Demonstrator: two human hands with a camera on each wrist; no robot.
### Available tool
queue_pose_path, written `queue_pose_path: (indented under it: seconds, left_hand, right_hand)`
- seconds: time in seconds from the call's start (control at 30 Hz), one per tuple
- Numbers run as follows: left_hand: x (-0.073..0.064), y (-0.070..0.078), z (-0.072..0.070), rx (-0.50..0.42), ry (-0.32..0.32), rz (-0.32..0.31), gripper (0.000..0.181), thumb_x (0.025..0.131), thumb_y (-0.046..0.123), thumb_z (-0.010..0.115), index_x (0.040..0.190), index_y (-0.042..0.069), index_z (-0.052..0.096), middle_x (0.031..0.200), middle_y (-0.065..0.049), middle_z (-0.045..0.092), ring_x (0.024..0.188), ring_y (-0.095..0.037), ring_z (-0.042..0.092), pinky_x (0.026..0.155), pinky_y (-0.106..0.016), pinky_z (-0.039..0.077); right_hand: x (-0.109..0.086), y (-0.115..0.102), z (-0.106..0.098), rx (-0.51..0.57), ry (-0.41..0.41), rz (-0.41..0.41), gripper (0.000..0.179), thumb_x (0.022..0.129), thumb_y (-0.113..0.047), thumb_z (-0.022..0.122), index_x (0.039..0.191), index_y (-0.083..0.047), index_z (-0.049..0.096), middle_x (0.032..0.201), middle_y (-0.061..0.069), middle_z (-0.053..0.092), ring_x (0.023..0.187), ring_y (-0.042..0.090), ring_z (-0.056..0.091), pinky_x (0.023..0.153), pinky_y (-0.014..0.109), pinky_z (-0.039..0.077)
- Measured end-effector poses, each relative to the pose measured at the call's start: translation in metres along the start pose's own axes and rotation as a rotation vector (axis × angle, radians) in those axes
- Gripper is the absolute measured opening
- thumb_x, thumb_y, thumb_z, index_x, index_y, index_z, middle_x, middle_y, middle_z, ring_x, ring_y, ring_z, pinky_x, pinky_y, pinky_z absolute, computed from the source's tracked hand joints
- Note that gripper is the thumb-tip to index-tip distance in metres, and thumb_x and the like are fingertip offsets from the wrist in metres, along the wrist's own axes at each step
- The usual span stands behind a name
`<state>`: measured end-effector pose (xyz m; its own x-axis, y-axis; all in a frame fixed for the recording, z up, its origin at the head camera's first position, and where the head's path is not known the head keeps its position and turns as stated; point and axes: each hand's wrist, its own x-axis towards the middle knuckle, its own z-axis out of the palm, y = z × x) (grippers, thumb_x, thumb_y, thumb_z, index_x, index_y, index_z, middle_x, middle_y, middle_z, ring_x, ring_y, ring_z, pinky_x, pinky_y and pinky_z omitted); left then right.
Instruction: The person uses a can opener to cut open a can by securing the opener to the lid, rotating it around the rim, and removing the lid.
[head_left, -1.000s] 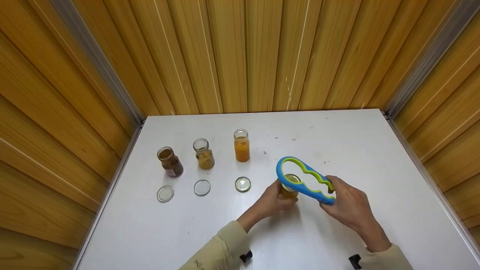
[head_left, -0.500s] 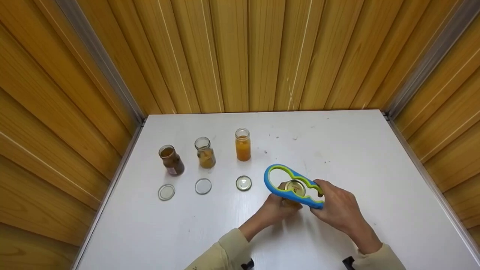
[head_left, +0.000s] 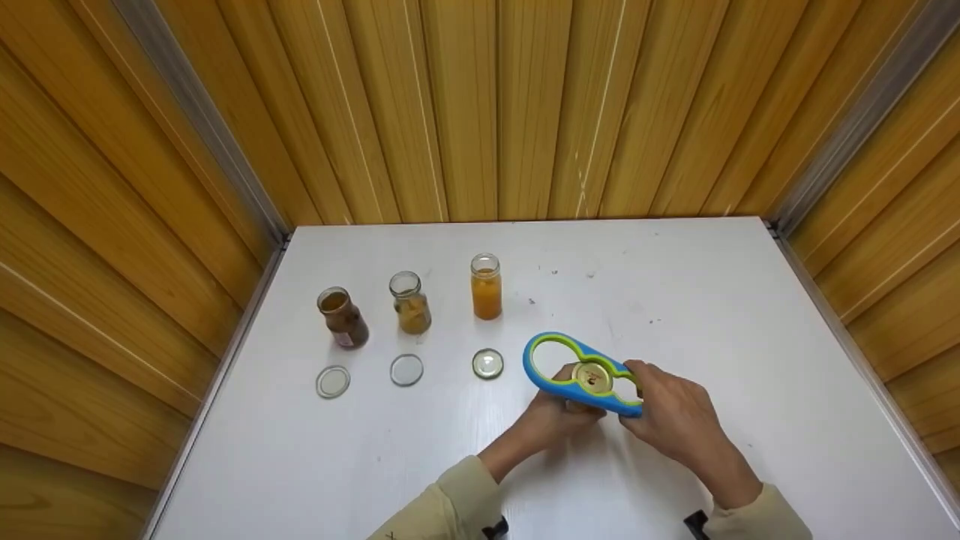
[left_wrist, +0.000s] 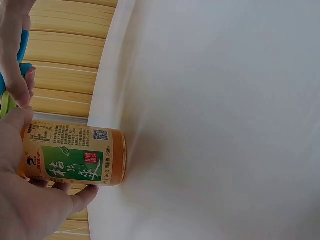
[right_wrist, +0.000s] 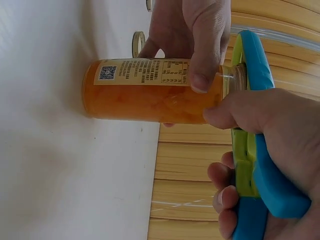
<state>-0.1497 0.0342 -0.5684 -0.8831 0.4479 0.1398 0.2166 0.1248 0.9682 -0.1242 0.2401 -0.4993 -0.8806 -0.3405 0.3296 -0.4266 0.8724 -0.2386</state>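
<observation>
My left hand [head_left: 559, 418] grips a glass jar [left_wrist: 75, 155] of orange fruit with a green and cream label. The jar stands upright near the white table's surface, its gold lid [head_left: 592, 378] facing up. In my right hand [head_left: 675, 409] is a blue and green jar opener [head_left: 551, 382], held by its handle end. One of the opener's scalloped holes surrounds the lid. In the right wrist view, my right thumb [right_wrist: 225, 114] lies against the jar just below its neck, and the opener sits level with the lid.
Three lidless jars stand at the left: a dark brown one [head_left: 345, 322], one with pale yellow pieces [head_left: 412, 309] and an orange one [head_left: 486, 291]. Before them lie three loose lids, a left one [head_left: 332, 382], a middle one [head_left: 406, 370] and a right one [head_left: 488, 364]. Wood-look panels [head_left: 525, 112] enclose the table.
The jar opener has come left and down, and now fits around the jar's lid instead of hovering over it. My right hand moved with it; the left hand keeps holding the jar.
</observation>
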Motion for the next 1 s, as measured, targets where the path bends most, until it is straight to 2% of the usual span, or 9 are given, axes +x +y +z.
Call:
queue_pose_path:
  seconds: [0.13,0.27,0.57,0.7,0.83,1.0]
  left_hand:
    - [0.001,0.0,0.001,0.018,0.004,-0.032,0.058,0.093,0.021,0.079,0.142,0.016,0.048,0.136,0.009,0.057,0.125,-0.005,0.051,0.108,-0.028,0.044]
    - [0.0,0.001,0.003,0.027,0.012,-0.069,0.061,0.094,0.021,0.078,0.145,0.017,0.047,0.139,0.01,0.055,0.13,-0.004,0.049,0.111,-0.029,0.041]
    - [0.002,0.004,0.01,0.023,0.051,-0.019,0.058,0.092,0.012,0.076,0.143,0.016,0.049,0.139,0.008,0.057,0.13,-0.007,0.051,0.112,-0.03,0.042]
    - [0.003,0.004,0.012,0.021,0.07,-0.029,0.06,0.088,0.012,0.077,0.141,0.017,0.049,0.136,0.009,0.057,0.127,-0.006,0.052,0.11,-0.03,0.043]
    - [0.004,0.002,0.015,0.019,0.116,-0.048,0.063,0.086,0.017,0.084,0.139,0.018,0.05,0.133,0.011,0.059,0.127,-0.005,0.053,0.111,-0.029,0.042]
    - [0.005,-0.004,0.016,0.051,0.186,0.001,0.057,0.082,0.015,0.088,0.13,0.011,0.057,0.124,0.006,0.065,0.119,-0.007,0.059,0.107,-0.029,0.046]
  right_hand:
    - [0.0,-0.005,-0.001,-0.065,0.021,-0.02,0.057,0.065,-0.009,0.087,0.117,-0.003,0.065,0.085,0.009,0.069,0.067,0.022,0.065,0.052,0.037,0.051]
    - [0.0,-0.01,0.0,-0.101,0.02,-0.001,0.058,0.064,-0.007,0.086,0.117,0.0,0.064,0.082,0.012,0.068,0.064,0.025,0.064,0.051,0.038,0.051]
    - [0.004,-0.02,-0.001,-0.134,-0.033,0.063,0.05,0.068,-0.002,0.088,0.109,-0.002,0.059,0.068,0.01,0.058,0.053,0.021,0.054,0.045,0.034,0.045]
    - [0.003,-0.023,0.001,-0.141,-0.026,0.073,0.051,0.068,0.004,0.086,0.111,0.003,0.059,0.067,0.012,0.059,0.051,0.021,0.055,0.044,0.036,0.048]
    - [0.0,-0.03,0.003,-0.129,-0.011,0.107,0.051,0.067,0.009,0.084,0.111,0.007,0.059,0.068,0.016,0.064,0.052,0.025,0.06,0.046,0.039,0.052]
    - [-0.003,-0.045,0.007,-0.138,0.018,0.161,0.038,0.067,0.01,0.08,0.095,0.005,0.056,0.062,0.016,0.062,0.049,0.027,0.061,0.043,0.041,0.051]
